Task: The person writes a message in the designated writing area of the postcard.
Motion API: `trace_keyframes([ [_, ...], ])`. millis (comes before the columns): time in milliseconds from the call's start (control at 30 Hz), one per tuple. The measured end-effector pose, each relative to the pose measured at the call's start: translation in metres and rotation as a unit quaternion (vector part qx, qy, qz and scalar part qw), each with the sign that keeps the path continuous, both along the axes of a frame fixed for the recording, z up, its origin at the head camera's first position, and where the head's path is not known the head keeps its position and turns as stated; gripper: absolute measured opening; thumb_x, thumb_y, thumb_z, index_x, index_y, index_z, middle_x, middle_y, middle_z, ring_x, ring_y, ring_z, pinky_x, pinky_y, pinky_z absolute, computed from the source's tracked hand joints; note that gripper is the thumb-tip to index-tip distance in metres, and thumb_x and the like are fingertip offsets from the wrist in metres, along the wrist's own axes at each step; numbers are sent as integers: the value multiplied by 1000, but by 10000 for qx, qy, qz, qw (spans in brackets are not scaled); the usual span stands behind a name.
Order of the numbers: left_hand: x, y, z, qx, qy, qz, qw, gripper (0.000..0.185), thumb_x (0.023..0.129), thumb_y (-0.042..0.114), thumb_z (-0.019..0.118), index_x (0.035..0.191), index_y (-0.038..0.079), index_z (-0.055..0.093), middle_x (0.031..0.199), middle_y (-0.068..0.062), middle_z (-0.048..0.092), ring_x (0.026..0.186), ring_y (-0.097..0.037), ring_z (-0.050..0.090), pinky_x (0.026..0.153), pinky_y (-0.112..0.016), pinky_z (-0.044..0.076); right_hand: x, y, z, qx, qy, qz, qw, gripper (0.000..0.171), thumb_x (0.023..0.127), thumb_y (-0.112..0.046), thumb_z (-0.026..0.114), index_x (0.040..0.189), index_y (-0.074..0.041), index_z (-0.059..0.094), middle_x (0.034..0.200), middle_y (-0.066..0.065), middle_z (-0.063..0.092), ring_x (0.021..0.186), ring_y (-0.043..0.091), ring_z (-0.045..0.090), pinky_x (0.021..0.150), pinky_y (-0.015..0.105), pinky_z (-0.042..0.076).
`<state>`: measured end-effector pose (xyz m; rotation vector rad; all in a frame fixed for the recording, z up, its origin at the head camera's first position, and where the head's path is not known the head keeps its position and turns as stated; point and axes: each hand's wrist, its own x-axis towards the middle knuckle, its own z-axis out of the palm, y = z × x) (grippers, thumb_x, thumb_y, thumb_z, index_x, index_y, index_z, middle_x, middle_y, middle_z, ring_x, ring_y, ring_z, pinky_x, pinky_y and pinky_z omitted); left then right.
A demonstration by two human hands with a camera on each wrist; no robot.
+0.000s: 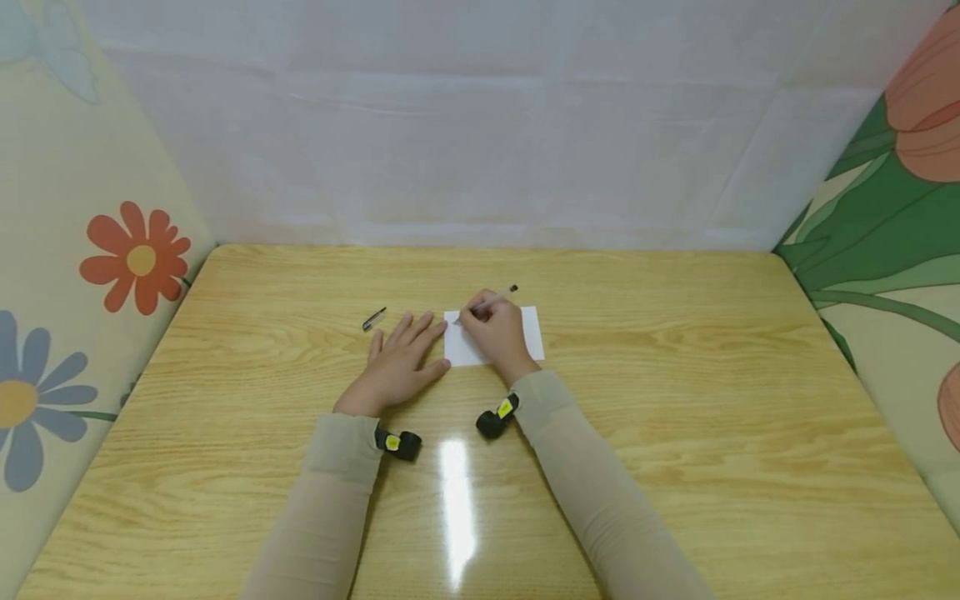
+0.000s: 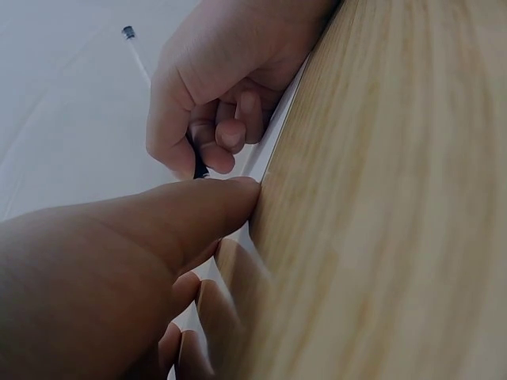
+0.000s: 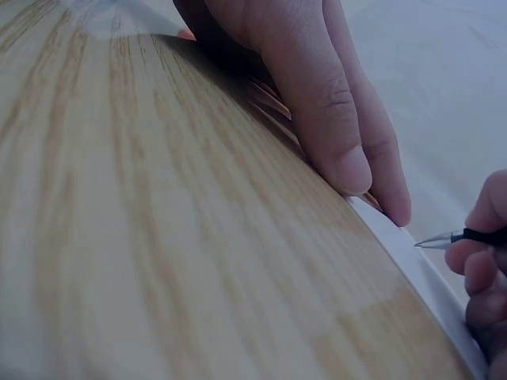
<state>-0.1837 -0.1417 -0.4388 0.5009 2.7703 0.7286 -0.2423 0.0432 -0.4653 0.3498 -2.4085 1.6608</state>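
In the head view, the right hand (image 1: pixel 501 332) pinches a pen (image 1: pixel 498 297) over the paper (image 1: pixel 467 350), the pen's dark end slanting up and to the right. The paper lies flat on the table (image 1: pixel 675 417), partly covered by the right hand. The left hand (image 1: pixel 401 367) lies spread, fingers extended and gripping nothing, its thumb and fingertips at the paper's left edge. Beyond its fingers, to the left, sits a cap (image 1: pixel 374 319). Each wrist wears a small black camera (image 1: pixel 408 446).

In the left wrist view, the left thumb (image 2: pixel 226 198) reaches the paper's edge; behind it the right fingers curl round the pen's black grip (image 2: pixel 200 162).

In the right wrist view, the metal tip (image 3: pixel 432 241) points at the paper; whether it touches, I cannot tell.
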Motion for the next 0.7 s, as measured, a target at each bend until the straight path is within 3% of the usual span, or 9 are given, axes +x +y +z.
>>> trace_keyframes([
  [433,0,-1,0,-14,-32,-3,10000,66,106,39,51,161,12,28,169,-14,13,155,-40,0,115,-69,-10,0,0,0,17,5,-72,10000,11,88,-5,67,78,-6,72,79,4,68,68,10,56,64,21,47],
  [700,0,0,1,-43,-68,6,10000,66,106,39,51,161,13,28,169,-14,13,155,-39,0,115,-69,-11,1,1,1,-91,97,-402,9991,11,88,-4,68,78,-4,72,79,6,68,71,15,58,66,23,47],
])
